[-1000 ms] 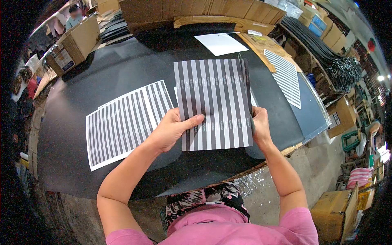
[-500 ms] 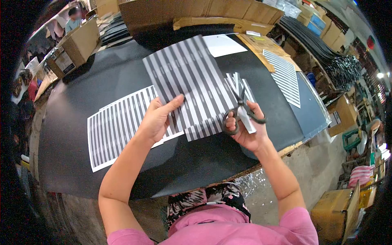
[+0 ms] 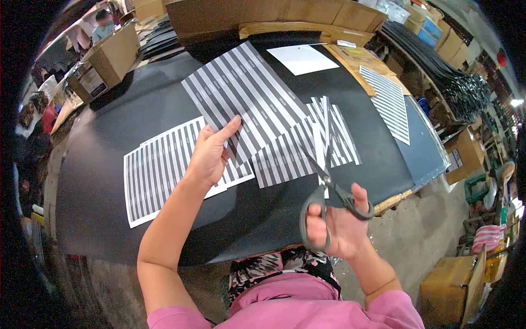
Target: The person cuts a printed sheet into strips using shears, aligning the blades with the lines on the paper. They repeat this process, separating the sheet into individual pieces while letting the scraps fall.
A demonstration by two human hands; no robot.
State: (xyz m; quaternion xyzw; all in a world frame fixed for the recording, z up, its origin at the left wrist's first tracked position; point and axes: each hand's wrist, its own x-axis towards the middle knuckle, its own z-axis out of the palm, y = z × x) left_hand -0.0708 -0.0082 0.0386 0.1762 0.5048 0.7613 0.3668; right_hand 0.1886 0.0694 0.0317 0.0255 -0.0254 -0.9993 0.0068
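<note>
My left hand is closed on the lower left edge of a striped sheet, its thumb on top; the sheet is raised and tilted above the table. In my right hand are black-handled scissors, fingers through the loops and blades spread apart, pointing away from me. Beyond and partly under the blades lie cut striped strips, beside another striped piece. More striped sheets with white borders lie flat to the left, partly behind my left wrist.
The black tabletop carries a white sheet at the back and a striped sheet at the right. A large cardboard piece stands along the far edge. A person is at the back left.
My right hand and the scissors have drawn back toward me, and the blades are wider apart. The sheet in my left hand has tilted left, away from the scissors.
</note>
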